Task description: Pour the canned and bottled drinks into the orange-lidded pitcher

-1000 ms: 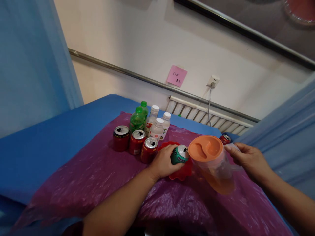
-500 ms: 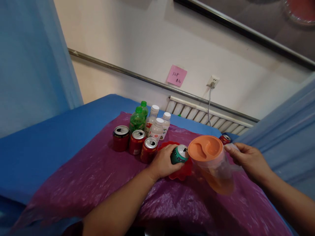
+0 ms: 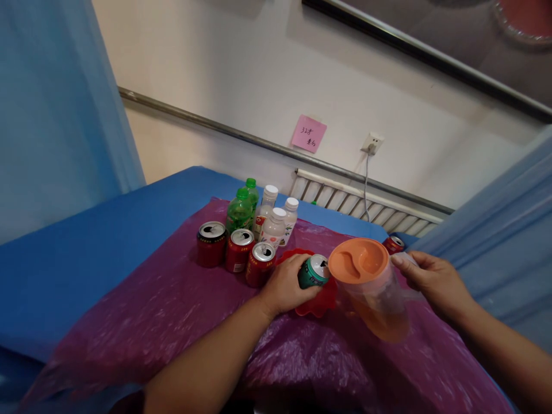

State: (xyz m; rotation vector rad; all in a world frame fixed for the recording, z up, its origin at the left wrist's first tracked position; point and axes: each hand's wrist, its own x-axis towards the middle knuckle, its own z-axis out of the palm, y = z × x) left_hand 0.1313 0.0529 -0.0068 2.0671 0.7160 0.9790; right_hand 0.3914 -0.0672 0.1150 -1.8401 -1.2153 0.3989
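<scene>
No brand can be read on the green can point(image 3: 314, 272); the pink note point(image 3: 309, 133) on the wall bears writing too small to make out. The can is clamped in the left hand point(image 3: 287, 284), tilted over a red bowl point(image 3: 321, 299), its top aimed toward 2 o'clock. The right hand point(image 3: 433, 280) is closed on the handle of an orange-lidded pitcher point(image 3: 371, 284), just at 3 o'clock of the can. Three red cans point(image 3: 236, 251) stand at 10 o'clock on the table point(image 3: 129, 218).
</scene>
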